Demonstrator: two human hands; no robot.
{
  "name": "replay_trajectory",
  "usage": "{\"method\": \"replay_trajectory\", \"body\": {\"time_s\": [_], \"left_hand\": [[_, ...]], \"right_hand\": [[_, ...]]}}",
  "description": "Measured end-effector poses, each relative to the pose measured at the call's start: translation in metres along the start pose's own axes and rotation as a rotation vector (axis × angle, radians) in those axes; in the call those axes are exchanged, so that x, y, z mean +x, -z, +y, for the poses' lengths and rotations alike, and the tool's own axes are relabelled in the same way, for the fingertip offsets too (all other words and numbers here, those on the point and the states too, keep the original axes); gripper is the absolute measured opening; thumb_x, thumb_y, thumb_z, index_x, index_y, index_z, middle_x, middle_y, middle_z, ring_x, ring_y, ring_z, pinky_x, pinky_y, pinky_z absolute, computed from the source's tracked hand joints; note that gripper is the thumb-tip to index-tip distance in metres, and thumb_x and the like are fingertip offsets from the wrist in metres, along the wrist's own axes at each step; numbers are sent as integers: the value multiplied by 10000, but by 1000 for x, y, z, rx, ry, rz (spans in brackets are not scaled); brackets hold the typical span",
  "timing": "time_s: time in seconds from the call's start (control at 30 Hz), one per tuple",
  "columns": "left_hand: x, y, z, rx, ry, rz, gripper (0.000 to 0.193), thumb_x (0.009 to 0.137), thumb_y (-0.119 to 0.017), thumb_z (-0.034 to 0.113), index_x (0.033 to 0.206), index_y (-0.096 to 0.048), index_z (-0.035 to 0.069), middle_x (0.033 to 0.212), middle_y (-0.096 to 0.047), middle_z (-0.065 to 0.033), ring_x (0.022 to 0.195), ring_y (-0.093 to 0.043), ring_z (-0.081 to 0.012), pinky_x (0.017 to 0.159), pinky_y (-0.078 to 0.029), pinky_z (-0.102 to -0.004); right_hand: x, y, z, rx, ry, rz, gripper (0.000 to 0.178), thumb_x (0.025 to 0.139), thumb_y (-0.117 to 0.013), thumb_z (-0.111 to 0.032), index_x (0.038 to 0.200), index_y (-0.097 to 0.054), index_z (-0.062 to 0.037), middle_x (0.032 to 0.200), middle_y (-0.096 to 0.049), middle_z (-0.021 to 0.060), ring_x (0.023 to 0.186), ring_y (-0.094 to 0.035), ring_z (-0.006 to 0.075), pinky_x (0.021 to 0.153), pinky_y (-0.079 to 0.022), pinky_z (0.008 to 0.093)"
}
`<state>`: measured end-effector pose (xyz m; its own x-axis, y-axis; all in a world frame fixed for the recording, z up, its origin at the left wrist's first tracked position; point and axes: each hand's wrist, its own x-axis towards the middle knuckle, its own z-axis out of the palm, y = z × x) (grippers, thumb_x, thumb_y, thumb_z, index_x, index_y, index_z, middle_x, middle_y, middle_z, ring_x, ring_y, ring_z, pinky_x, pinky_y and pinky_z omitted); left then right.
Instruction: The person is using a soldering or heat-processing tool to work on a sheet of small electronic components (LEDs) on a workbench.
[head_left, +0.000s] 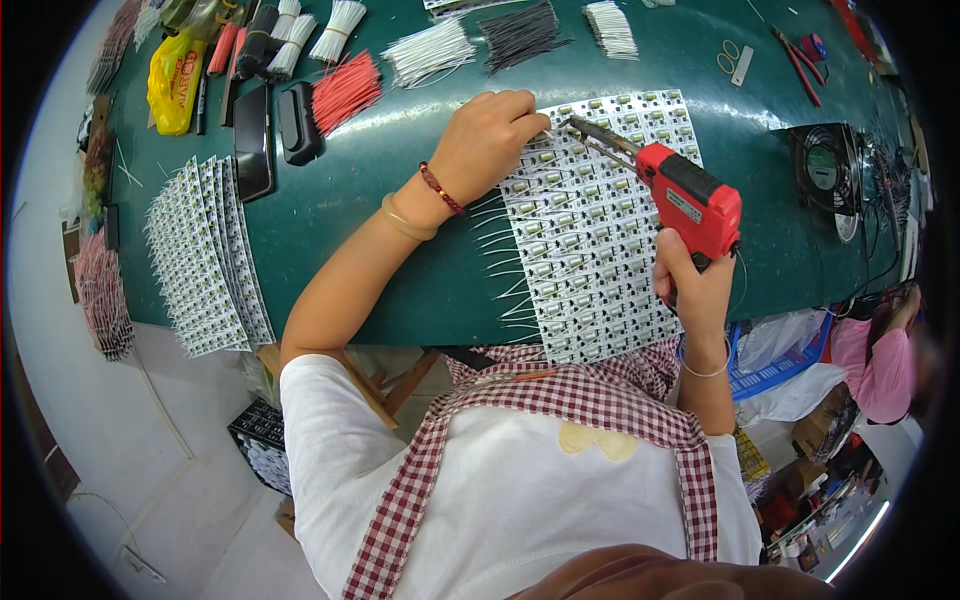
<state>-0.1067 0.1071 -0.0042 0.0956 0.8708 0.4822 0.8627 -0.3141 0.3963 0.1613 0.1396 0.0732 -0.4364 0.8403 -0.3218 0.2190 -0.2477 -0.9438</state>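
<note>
A white sheet of small circuit boards [600,260] lies at the table's front edge, overhanging it slightly. Thin white wires [490,240] stick out along its left side. My right hand [695,285] grips the handle of a red and black soldering gun [690,195], whose tip points up and left to the sheet's upper part. Close to that tip, my left hand [490,135] is closed in a pinch at the sheet's upper left edge. What its fingertips hold is too small to make out.
Left on the green table [350,230] are stacked board sheets [205,260], a phone [253,140] and a black case [299,122]. Red wires [346,92], white wires [430,52] and black wires [520,38] lie behind. At right stand pliers [798,65] and a fan [825,168].
</note>
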Motion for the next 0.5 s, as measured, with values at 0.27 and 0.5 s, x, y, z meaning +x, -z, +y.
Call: {"method": "replay_trajectory", "body": {"time_s": [0.27,0.5], "left_hand": [[1,0,-2,0,-10,2,209,668,-589,-54,828,-657,60,775,-569,-50,717,-575,-248,633,-462,-347],[2,-1,-4,8,-22,-17,199,674,-585,-46,824,-657,63,769,-568,-47,722,-577,-242,636,-465,-348]], "right_hand": [[-2,-4,-2,-37,-22,28,168,843,-703,-139,865,-586,-19,577,-533,-22,432,-475,43,394,-369,200],[-2,-5,-4,-10,-6,46,155,846,-695,-129,852,-584,-20,579,-548,-12,432,-486,51,395,-367,204]]}}
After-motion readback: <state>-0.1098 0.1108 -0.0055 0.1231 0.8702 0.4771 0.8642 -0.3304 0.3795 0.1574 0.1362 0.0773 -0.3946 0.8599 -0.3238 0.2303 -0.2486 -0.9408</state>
